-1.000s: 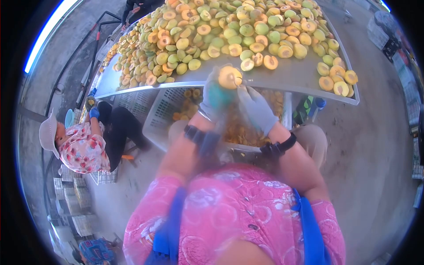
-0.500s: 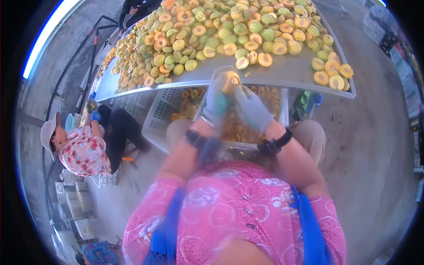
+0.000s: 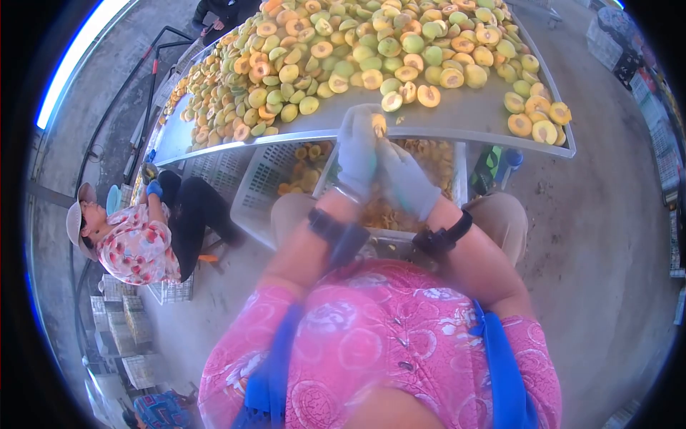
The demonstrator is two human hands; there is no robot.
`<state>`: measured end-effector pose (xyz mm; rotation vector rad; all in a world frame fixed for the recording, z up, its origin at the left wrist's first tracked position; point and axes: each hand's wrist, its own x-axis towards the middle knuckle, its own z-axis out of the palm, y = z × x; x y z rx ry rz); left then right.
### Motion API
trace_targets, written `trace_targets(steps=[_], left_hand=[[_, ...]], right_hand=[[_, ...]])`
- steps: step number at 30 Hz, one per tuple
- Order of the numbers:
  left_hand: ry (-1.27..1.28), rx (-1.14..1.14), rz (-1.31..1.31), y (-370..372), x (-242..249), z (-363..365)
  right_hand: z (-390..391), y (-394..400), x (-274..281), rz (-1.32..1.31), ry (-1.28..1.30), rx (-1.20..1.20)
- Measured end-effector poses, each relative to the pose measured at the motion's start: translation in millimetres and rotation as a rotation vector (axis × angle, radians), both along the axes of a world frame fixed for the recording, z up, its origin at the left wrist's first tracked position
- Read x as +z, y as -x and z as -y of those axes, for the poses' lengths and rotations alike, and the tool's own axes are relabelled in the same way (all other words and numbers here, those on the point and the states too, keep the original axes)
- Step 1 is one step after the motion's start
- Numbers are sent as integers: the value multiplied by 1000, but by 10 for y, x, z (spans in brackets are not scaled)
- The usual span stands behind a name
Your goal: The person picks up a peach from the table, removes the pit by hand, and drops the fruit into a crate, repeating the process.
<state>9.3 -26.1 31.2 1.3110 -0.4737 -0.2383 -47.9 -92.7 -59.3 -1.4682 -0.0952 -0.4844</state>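
Observation:
My left hand (image 3: 356, 150), in a pale work glove, is closed around a peach half (image 3: 379, 125) just in front of the table's metal edge. Yellow flesh shows at its fingertips. My right hand (image 3: 406, 177), also gloved and slightly blurred, meets it from the right with its fingers pressed together against the fruit's lower side. Whether a small tool sits in those fingers is hidden. Beyond both hands, a large heap of halved peaches (image 3: 371, 53) covers much of the metal table (image 3: 329, 114). A small separate group of peach halves (image 3: 537, 118) lies at the right corner.
Below the table edge, a white crate (image 3: 266, 182) holds some fruit pieces. Another crate (image 3: 461, 171) between my knees contains many cut pieces. A seated co-worker (image 3: 139, 239) works at the left. Stacked crates (image 3: 128, 325) stand behind that person.
My left hand has turned and shifted slightly right, so less of the peach half shows. My right hand stays against it. The seated co-worker's head has tilted up.

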Motion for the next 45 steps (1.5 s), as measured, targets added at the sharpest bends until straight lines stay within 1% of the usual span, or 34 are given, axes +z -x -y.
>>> trace_targets(steps=[2, 4, 5, 7, 9, 10, 11, 12, 13, 14, 15, 18, 19, 20, 21, 22, 23, 25, 26, 28, 29, 30, 31, 33, 34, 35, 37, 38, 39, 40, 42, 43, 44, 45], left_hand=[[19, 6, -45, 91, 179, -1], [151, -161, -450, 202, 381, -34], [151, -161, -450, 161, 315, -33], [25, -134, 16, 63, 171, -17], [-16, -96, -2, 30, 92, -5], [-53, -56, -18, 27, 92, 3], [-52, -56, -19, 25, 133, -10], [-33, -160, -143, 24, 214, -44], [-14, -261, -270, 16, 259, -91], [-14, -259, -272, -32, 228, -126], [-53, -306, -220, -95, 193, -137], [-145, -364, -142, -201, 133, -167], [-195, -376, -106, -220, 143, -167], [-192, -373, -109, -229, 146, -171], [-169, -421, -211, -232, 146, -183], [-147, -470, -312, -234, 146, -193], [-146, -470, -313, -235, 153, -199], [-329, -370, -53, -228, 161, -220], [-327, -369, -55, -222, 168, -228], [-212, -462, -145, -220, 176, -241], [-207, -456, -141, -231, 138, -253], [-213, -455, -118, -247, 92, -255], [-220, -454, -91, -278, 75, -251], [-244, -431, -75, -298, 52, -270], [-270, -419, -70, -284, 49, -275], [-262, -417, -67, -275, 65, -285], [-132, -509, -332, -243, 114, -333], [-125, -497, -322, -275, -32, -336], [-192, -479, -142, -383, -287, -312], [-265, -438, 50, -517, -394, -310], [-527, -346, 408, -538, -388, -368], [-307, -339, -82, -384, -183, -392], [-240, -394, -366, -247, 111, -465], [-155, -468, -355, -248, 154, -529]], right_hand=[[-4, -12, -78, 14, 39, 9], [-5, 13, -56, 27, 83, 19], [-13, 26, -40, 58, 110, -7], [-36, -17, -84, 90, 132, -33], [-57, -116, -236, 29, -95, 34], [-34, -8, -64, 29, -95, 33], [7, 207, 300, -160, -449, 190], [34, 354, 561, -353, -800, 348], [36, 406, 657, -359, -800, 351], [40, 438, 726, -420, -721, 354], [48, 449, 750, -478, -644, 353], [53, 459, 732, -509, -605, 385], [49, 438, 690, -512, -603, 386], [34, 408, 605, -503, -665, 410], [10, 396, 562, -494, -730, 434], [-12, 387, 528, -498, -731, 435], [-35, 373, 504, -477, -724, 415], [-42, 383, 502, -463, -717, 396], [-8, 400, 520, -479, -716, 432], [-24, 373, 428, -496, -710, 469], [-103, 315, 243, -299, -468, 330], [-155, 267, 226, -92, -224, 192], [-131, 250, 215, -78, -215, 199], [-83, 315, 237, -286, -106, 244], [-92, 330, 324, -374, -307, 276], [-100, 323, 335, -374, -299, 276], [-128, 324, 332, -537, -686, 326], [-141, 328, 135, -533, -674, 339], [-143, 283, -199, -389, -441, 274], [-155, 176, -355, -222, -211, 223], [-155, 336, 398, -623, -532, 357], [-109, 274, 265, -614, -635, 447], [-174, 255, 259, -534, -609, 380], [-157, 237, 230, -529, -589, 413]])
